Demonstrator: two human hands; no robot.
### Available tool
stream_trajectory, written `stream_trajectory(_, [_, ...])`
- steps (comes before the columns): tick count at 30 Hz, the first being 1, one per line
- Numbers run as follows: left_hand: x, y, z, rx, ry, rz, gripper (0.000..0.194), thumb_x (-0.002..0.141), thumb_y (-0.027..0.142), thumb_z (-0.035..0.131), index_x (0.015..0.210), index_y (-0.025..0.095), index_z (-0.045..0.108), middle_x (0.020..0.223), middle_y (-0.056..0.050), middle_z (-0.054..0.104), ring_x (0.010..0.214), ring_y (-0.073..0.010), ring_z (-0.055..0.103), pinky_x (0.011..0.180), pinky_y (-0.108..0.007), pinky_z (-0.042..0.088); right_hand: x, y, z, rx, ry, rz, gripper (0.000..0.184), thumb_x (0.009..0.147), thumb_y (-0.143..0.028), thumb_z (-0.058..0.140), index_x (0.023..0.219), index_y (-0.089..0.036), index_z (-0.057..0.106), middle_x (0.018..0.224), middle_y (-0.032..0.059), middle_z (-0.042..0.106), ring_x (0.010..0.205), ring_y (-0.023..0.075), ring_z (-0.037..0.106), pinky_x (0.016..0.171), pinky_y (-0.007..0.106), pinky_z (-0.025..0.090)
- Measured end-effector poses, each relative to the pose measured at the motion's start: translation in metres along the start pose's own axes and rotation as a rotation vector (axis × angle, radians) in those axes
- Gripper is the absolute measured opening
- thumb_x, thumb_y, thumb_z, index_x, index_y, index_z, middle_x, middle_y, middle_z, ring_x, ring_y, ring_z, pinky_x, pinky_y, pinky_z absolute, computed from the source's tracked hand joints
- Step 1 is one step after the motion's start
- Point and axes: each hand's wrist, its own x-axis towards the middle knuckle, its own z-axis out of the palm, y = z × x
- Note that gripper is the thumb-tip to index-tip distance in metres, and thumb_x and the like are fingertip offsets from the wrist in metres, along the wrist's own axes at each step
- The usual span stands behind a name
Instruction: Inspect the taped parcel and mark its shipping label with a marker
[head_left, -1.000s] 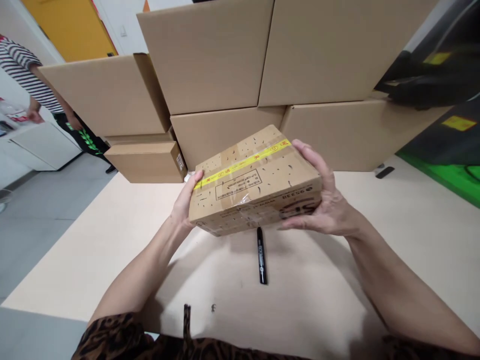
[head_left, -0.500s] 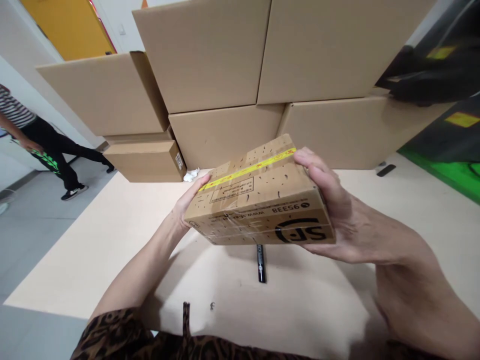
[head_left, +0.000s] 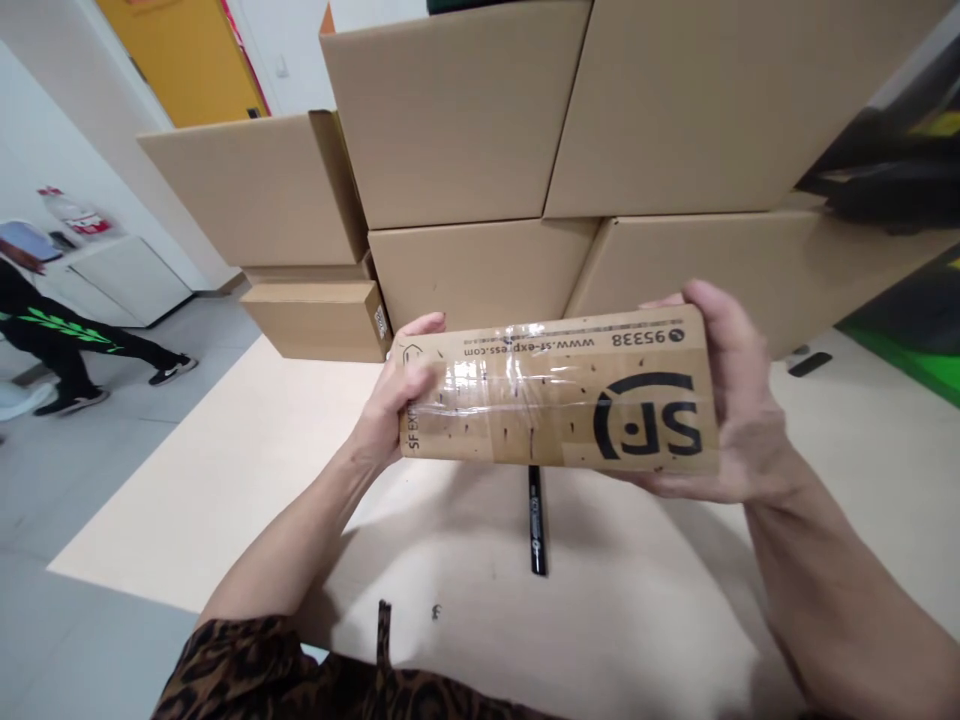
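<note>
I hold a small taped cardboard parcel (head_left: 555,395) above the table, one hand at each end. Its long side faces me, printed with a black upside-down "SF" logo and "95338", with clear tape across the left half. My left hand (head_left: 390,400) grips the left end, fingers curled round the edge. At the right end my right hand (head_left: 739,400) wraps round from behind and below. A black marker pen (head_left: 536,520) lies on the table right under the parcel, pointing toward me.
Large plain cardboard boxes (head_left: 465,120) are stacked in a wall along the far side of the pale table (head_left: 225,480). A smaller flat box (head_left: 319,320) sits at the left. Another person's legs (head_left: 67,335) cross the grey floor at left. Dark equipment stands at right.
I have tipped the parcel toward me: its taped top with the yellow strip has turned out of view and the logo side now faces me. The person at left has walked further left.
</note>
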Motion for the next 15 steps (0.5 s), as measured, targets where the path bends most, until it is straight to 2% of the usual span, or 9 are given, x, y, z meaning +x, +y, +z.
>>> stream_trajectory(2, [0.0,-0.001,0.002,0.061,0.025,-0.028,0.061,0.07,0.057,0.094,0.116,0.023,0.072,0.119,-0.006,0.075,0.112,-0.0284,0.071,0.096,-0.038,0.057,0.002,-0.003,0.002,-0.004,0.006,-0.061,0.155,0.038,-0.059,0.103,0.174,-0.043,0.029,0.14,0.0095,0.051,0.121,0.041,0.057,0.105,0.07,0.055])
stream_trajectory(4, [0.001,-0.005,0.004,0.078,0.043,-0.062,0.047,0.077,0.055,0.088,0.104,0.02,0.072,0.106,-0.005,0.075,0.104,-0.0256,0.071,0.09,-0.035,0.056,0.003,-0.007,0.005,0.044,0.03,-0.074,0.147,0.044,-0.06,0.101,0.173,-0.04,0.034,0.137,0.0097,0.052,0.12,0.0387,0.057,0.104,0.063,0.057])
stream_trajectory(7, [0.003,-0.008,0.006,0.079,0.075,-0.07,0.041,0.078,0.053,0.088,0.095,0.019,0.071,0.095,-0.002,0.072,0.092,-0.0202,0.069,0.081,-0.029,0.054,0.007,-0.01,0.008,0.173,0.047,-0.029,0.134,0.05,-0.058,0.099,0.17,-0.04,0.04,0.137,0.0092,0.054,0.119,0.0369,0.059,0.102,0.057,0.059])
stream_trajectory(9, [0.003,-0.006,0.008,0.092,0.092,-0.064,0.038,0.082,0.053,0.085,0.093,0.02,0.07,0.095,-0.001,0.071,0.09,-0.0188,0.068,0.079,-0.028,0.054,0.009,-0.01,0.009,0.243,0.053,-0.018,0.13,0.052,-0.055,0.099,0.169,-0.041,0.043,0.136,0.0084,0.058,0.116,0.0358,0.061,0.098,0.055,0.062])
stream_trajectory(12, [0.001,0.0,0.009,0.074,0.048,-0.05,0.034,0.091,0.055,0.075,0.097,0.021,0.071,0.101,-0.003,0.074,0.1,-0.0216,0.07,0.087,-0.03,0.056,0.012,-0.012,0.008,0.279,0.074,-0.037,0.126,0.053,-0.053,0.101,0.166,-0.042,0.048,0.132,0.0067,0.064,0.112,0.0342,0.066,0.091,0.05,0.065])
stream_trajectory(15, [0.001,0.002,0.008,0.067,0.043,-0.018,0.031,0.09,0.052,0.074,0.097,0.022,0.072,0.099,-0.003,0.074,0.095,-0.0201,0.07,0.082,-0.028,0.056,0.01,-0.012,0.012,0.303,0.097,-0.025,0.126,0.052,-0.05,0.102,0.166,-0.041,0.05,0.133,0.0063,0.066,0.114,0.0342,0.068,0.094,0.048,0.065])
